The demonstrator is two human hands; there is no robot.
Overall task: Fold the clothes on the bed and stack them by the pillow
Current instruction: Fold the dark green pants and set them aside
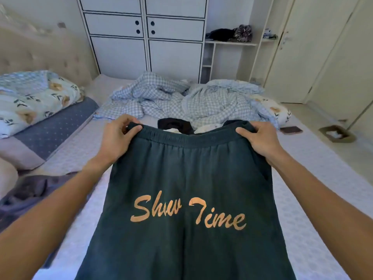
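dark green pants [187,178], held up over bed [314,178]: left hand [117,136] and right hand [260,140] each pinching waistband.

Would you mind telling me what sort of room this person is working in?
It looks like a home bedroom: a bed with a rumpled checked duvet and a floral pillow, and a white wardrobe against the far wall.

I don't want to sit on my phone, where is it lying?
The phone lies on the bed's right edge, beside the floral pillow.
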